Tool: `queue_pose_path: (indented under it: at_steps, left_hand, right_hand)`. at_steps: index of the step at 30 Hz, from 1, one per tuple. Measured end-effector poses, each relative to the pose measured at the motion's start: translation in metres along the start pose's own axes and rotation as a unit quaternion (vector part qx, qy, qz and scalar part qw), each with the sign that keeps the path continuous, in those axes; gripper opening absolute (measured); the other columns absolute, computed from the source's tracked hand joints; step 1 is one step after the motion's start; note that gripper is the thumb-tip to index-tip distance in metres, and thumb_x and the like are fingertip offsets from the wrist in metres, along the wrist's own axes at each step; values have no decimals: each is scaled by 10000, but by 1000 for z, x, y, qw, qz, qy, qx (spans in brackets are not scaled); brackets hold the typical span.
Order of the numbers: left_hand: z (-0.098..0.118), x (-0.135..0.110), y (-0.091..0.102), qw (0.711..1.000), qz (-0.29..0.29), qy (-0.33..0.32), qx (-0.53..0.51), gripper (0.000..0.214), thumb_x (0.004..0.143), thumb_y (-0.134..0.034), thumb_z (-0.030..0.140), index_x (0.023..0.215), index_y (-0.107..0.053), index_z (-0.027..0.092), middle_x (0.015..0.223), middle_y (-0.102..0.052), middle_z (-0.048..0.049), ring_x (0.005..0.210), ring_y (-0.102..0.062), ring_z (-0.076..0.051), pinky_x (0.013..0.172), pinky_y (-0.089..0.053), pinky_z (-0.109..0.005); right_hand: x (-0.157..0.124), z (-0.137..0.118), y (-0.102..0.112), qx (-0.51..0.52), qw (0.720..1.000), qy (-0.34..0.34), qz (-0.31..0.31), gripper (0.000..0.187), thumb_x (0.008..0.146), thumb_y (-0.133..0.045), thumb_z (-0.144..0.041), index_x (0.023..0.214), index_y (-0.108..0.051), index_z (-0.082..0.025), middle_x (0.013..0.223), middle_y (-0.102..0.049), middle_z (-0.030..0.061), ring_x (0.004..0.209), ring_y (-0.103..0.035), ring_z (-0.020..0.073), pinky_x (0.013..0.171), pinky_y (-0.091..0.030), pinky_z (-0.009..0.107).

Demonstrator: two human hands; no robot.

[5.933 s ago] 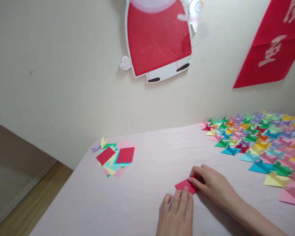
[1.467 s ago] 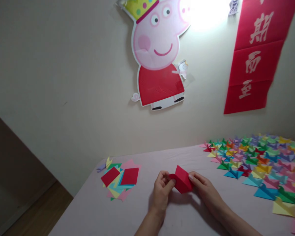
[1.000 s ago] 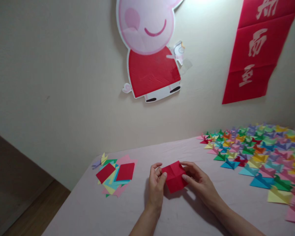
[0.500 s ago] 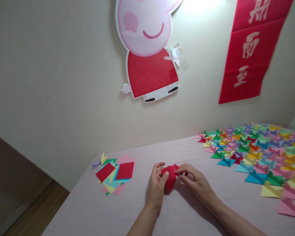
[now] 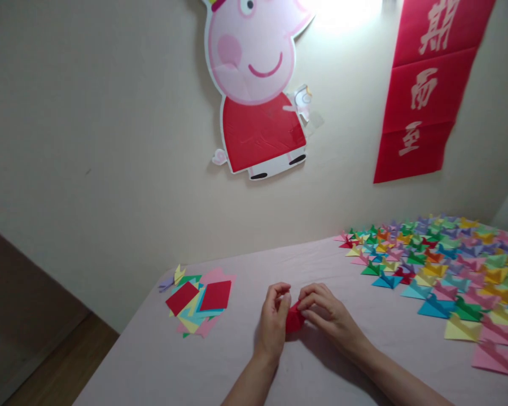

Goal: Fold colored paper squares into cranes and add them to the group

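A partly folded piece of red paper [image 5: 294, 320] is between my two hands, just above the cloth-covered surface. My left hand [image 5: 274, 321] holds its left side, fingers curled with the thumb toward the paper. At the paper's upper right, my right hand [image 5: 328, 316] pinches an edge between thumb and fingers. The hands hide much of the paper, so its exact folded shape cannot be made out.
Loose coloured paper squares [image 5: 198, 304] lie in a pile at left, two red ones on top, with small folded pieces [image 5: 178, 275] behind. Many folded paper figures [image 5: 436, 270] stand in rows at right. The wall bears a cartoon pig cutout [image 5: 262, 135] and a red banner [image 5: 423, 107].
The red paper has turned and folded in, so less of it shows now. My hands have come closer together around it. The camera view has tilted up slightly.
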State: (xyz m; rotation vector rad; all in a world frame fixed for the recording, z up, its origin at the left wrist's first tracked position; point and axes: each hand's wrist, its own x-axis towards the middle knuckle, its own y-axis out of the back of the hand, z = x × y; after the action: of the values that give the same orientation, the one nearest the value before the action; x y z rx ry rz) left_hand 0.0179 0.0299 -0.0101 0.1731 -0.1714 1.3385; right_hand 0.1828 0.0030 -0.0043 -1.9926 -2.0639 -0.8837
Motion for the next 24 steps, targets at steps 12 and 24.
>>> queue_pose_path:
  at_steps: [12, 24]
  left_hand:
    - [3, -4, -2, 966, 46, -150, 205, 117, 891, -584, 256, 778, -604, 229, 828, -622, -6, 867, -565, -201, 793, -435, -319]
    - [7, -2, -1, 985, 73, -82, 131, 219, 881, -609, 396, 740, -613, 229, 798, -612, -14, 841, -574, -211, 812, -444, -316]
  right_hand:
    - [-1, 5, -5, 36, 993, -99, 58, 147, 817, -612, -344, 789, -636, -202, 665, -574, -23, 593, -483, 138, 575, -400, 259]
    - [2, -2, -4, 69, 991, -110, 31, 206, 797, -649, -383, 891, -642, -201, 725, -591, -9, 639, -509, 150, 603, -420, 272]
